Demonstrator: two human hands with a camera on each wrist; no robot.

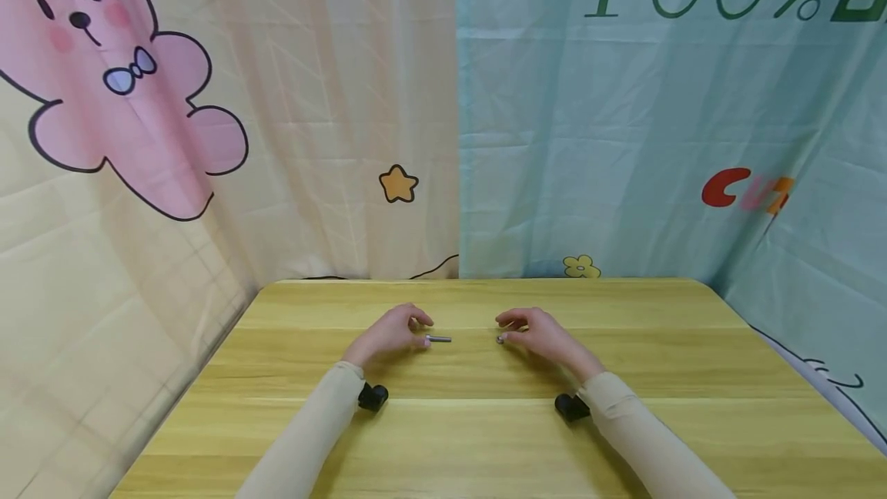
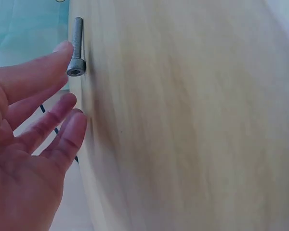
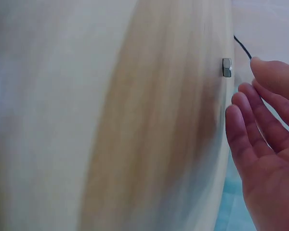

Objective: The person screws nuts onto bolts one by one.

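A grey socket-head bolt [image 1: 440,339] lies on the wooden table, its head toward my left hand [image 1: 396,329]. In the left wrist view the thumb tip comes up beside the bolt [image 2: 77,45], while the other fingers stay apart from it, loosely bent. Whether the thumb touches the bolt I cannot tell. Across a short gap, a small metal hex nut [image 1: 500,339] sits by the thumb of my right hand [image 1: 543,333]. The right wrist view has the nut [image 3: 227,68] just off the thumb tip, with the fingers relaxed and not closed round it.
Both hands are over the far half of the light wooden table [image 1: 457,437]. Printed curtains hang behind it, cream [image 1: 333,114] on the left and teal [image 1: 554,129] on the right. Black wrist cameras [image 1: 373,397] sit under both wrists.
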